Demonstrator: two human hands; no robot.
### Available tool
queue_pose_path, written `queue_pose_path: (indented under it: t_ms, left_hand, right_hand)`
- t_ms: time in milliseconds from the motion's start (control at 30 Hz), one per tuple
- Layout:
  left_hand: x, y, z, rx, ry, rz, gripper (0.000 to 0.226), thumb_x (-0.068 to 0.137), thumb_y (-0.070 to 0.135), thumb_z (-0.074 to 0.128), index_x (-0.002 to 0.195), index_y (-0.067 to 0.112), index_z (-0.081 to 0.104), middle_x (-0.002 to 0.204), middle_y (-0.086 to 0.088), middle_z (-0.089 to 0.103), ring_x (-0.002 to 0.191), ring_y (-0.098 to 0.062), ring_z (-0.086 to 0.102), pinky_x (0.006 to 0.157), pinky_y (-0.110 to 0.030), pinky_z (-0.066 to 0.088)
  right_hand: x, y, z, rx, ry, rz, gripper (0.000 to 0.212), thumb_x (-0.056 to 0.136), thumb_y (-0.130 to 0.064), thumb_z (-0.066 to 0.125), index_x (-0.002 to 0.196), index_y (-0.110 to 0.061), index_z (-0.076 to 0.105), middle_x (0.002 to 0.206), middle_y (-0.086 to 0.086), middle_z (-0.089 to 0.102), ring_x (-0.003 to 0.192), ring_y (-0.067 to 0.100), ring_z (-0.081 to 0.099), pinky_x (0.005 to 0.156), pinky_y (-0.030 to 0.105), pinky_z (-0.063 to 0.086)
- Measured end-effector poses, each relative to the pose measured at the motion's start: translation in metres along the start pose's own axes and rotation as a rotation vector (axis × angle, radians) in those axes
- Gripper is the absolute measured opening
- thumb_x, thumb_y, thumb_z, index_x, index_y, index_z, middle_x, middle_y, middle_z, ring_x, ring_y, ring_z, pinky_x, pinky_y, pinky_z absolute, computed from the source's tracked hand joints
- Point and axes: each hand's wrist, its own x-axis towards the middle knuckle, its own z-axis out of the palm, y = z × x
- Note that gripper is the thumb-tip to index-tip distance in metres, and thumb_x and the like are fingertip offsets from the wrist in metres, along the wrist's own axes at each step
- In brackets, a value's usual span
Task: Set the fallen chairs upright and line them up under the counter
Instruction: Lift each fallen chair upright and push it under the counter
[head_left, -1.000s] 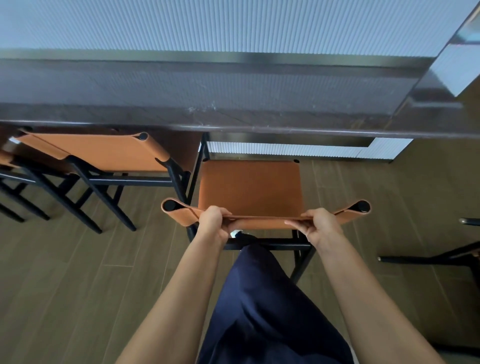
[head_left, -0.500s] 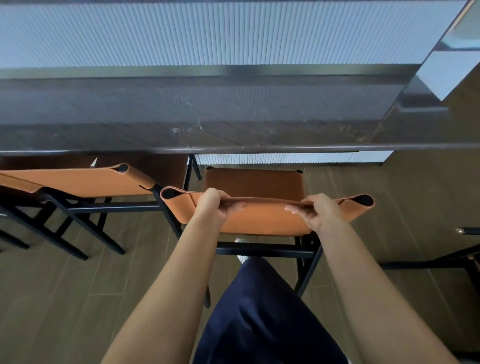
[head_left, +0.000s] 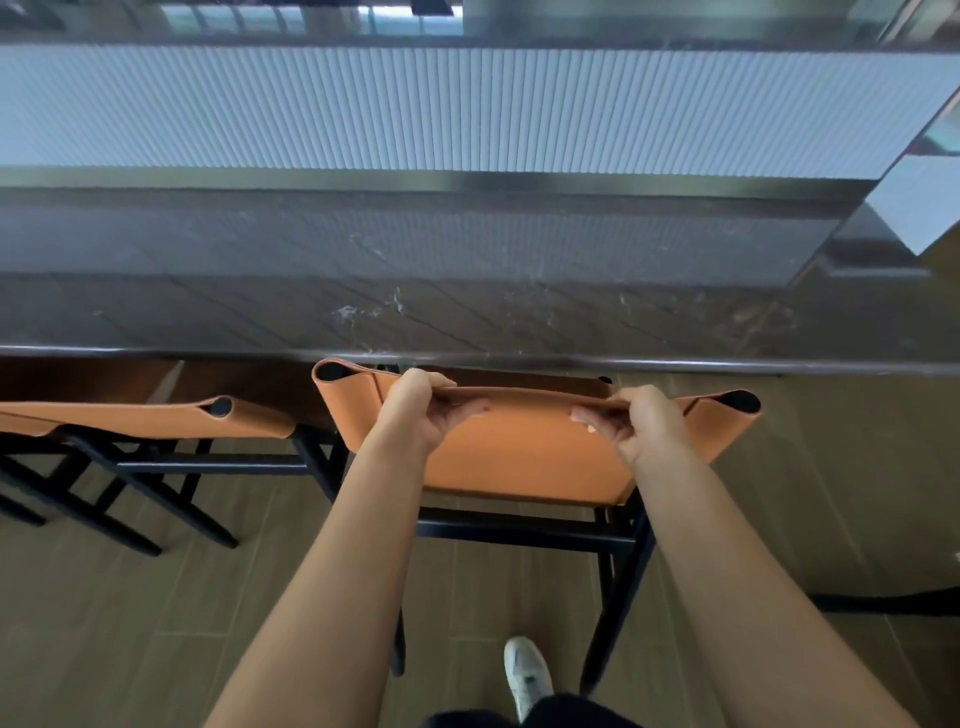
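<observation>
Chair (head_left: 524, 457): tan leather sling backrest, smooth, looped into open tubes at both ends; slim black frame, square-section legs on wood-plank floor (head_left: 130, 623). Upright, seat tucked beneath dark veined stone counter (head_left: 467, 312) (polished, rounded front edge). Left hand (head_left: 415, 410) and right hand (head_left: 636, 423): both closed over backrest top edge, fingers curled onto the near face, thumbs hidden behind. Second chair (head_left: 156, 421): same leather and frame, upright, just left, also partly under counter. White shoe (head_left: 527, 675) between rear legs.
</observation>
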Motion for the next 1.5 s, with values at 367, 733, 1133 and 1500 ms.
queue_pose_path:
  t_ms: [367,733,1133,1500]
  left_hand:
    - [0.028,0.028,0.029,-0.035,0.013,0.042,0.016,0.094,-0.007,0.035,0.086,-0.004,0.048,0.091,-0.025,0.055,0.105,-0.053,0.056,0.051,-0.040,0.059]
    - [0.033,0.036,0.038,-0.005,0.014,0.058,0.021,0.093,-0.007,0.031,0.081,-0.002,0.048,0.089,-0.019,0.052,0.101,-0.047,0.056,0.073,-0.040,0.056]
    - [0.032,0.038,0.038,0.018,0.032,0.008,0.018,0.091,-0.009,0.035,0.082,-0.005,0.049,0.096,-0.023,0.052,0.099,-0.047,0.058,0.058,-0.037,0.058]
    - [0.038,0.021,0.019,0.067,0.101,-0.076,0.015,0.093,-0.010,0.043,0.108,-0.008,0.046,0.101,-0.026,0.057,0.098,-0.043,0.063,0.058,-0.039,0.056]
  right_hand:
    - [0.029,-0.029,0.027,0.011,-0.016,-0.038,0.032,0.088,0.012,0.045,0.120,0.007,0.050,0.107,0.031,0.059,0.083,0.046,0.066,0.051,0.040,0.060]
    - [0.035,-0.037,0.035,-0.015,0.020,-0.059,0.015,0.088,0.008,0.048,0.102,0.007,0.054,0.100,0.031,0.062,0.072,0.044,0.071,0.050,0.035,0.058]
    - [0.034,-0.034,0.033,0.035,0.001,-0.058,0.013,0.089,0.010,0.043,0.097,0.006,0.052,0.096,0.028,0.061,0.088,0.046,0.066,0.047,0.036,0.057]
    - [0.041,-0.006,0.016,0.050,0.030,-0.010,0.014,0.090,0.010,0.049,0.100,0.001,0.054,0.097,0.025,0.062,0.081,0.038,0.069,0.052,0.039,0.059]
